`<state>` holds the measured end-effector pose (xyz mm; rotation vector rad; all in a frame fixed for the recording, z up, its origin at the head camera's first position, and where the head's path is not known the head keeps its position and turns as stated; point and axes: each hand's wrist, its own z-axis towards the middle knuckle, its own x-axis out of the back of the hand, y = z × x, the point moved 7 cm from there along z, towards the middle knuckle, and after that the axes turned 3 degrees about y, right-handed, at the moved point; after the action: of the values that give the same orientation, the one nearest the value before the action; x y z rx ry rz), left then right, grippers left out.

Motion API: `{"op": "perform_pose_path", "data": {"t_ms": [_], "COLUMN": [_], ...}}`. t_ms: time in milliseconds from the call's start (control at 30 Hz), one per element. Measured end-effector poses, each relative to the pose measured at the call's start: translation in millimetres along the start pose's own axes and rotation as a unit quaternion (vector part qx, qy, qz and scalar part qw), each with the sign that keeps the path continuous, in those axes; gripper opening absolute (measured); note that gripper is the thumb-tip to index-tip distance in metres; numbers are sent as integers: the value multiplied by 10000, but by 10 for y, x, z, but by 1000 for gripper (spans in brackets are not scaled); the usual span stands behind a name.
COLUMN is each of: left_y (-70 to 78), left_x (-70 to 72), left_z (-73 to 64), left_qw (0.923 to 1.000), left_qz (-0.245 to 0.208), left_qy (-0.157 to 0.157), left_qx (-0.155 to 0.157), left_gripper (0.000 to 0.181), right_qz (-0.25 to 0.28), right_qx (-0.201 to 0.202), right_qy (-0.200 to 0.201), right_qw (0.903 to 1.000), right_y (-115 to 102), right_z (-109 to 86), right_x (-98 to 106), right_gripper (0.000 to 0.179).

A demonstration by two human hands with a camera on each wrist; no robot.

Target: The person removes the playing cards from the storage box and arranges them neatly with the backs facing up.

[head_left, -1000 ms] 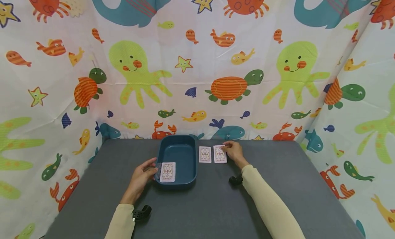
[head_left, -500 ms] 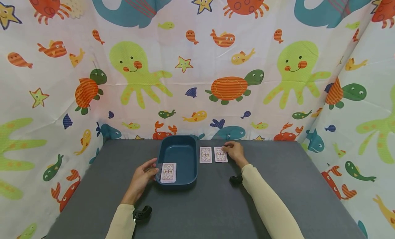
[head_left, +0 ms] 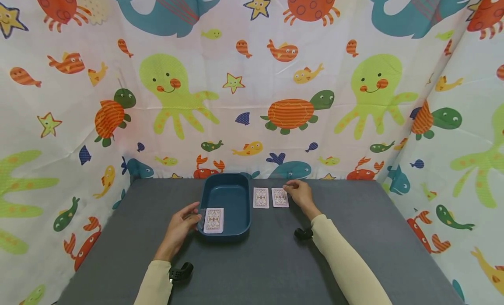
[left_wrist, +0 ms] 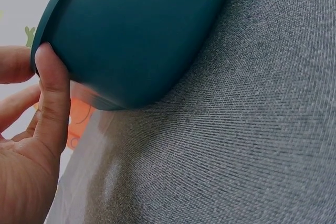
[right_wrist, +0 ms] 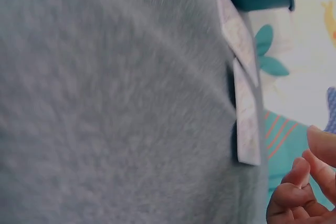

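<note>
My left hand (head_left: 179, 228) pinches the left rim of a dark blue plastic bin (head_left: 238, 233), thumb outside, as the left wrist view (left_wrist: 50, 114) shows. Inside the bin's near left corner lies a stack of playing cards (head_left: 214, 220), patterned backs up, with something see-through beside it. Right of the bin, two card piles rest side by side on the table: a left pile (head_left: 261, 198) and a right pile (head_left: 280, 198). My right hand (head_left: 300, 194) hovers at the right pile's far right corner. In the right wrist view its loosely curled fingers (right_wrist: 294, 192) hold nothing, apart from the cards.
A grey cloth-covered table (head_left: 252, 270) extends around the bin and toward me. Behind it and at both sides hangs a white curtain (head_left: 244, 156) printed with sea animals. Black wrist cameras (head_left: 181, 272) sit below both hands.
The far edge of the right card pile has come down flat onto the table, and my right hand has let go of it. The left hand keeps its grip on the bin.
</note>
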<state>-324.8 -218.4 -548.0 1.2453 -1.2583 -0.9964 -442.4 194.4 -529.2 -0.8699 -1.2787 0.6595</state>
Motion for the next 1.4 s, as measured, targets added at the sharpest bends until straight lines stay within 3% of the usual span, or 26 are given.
{"op": "perform_pose_path", "data": {"t_ms": [533, 867, 1100, 1267, 1400], "left_y": [-20, -2, 4, -4, -11], "left_x": [-5, -15, 0, 1, -2], "left_z": [4, -15, -4, -1, -5], "left_qw": [10000, 10000, 10000, 10000, 10000], "left_qz": [-14, 24, 39, 29, 39], "left_qy": [15, -24, 8, 16, -9], "left_qx": [26, 42, 89, 91, 77], "left_gripper": [49, 49, 49, 48, 48], "right_qz": [91, 355, 532, 706, 829], "right_qx": [575, 880, 1048, 1278, 1329], "right_qy": [-9, -121, -256, -373, -570], "right_qw": [9983, 9954, 9927, 9886, 9860], "right_y": [-242, -385, -523, -641, -920], "right_z": [-375, -651, -830, -941, -1146], "right_x": [172, 268, 270, 226, 268], "right_gripper": [23, 31, 22, 21, 23]}}
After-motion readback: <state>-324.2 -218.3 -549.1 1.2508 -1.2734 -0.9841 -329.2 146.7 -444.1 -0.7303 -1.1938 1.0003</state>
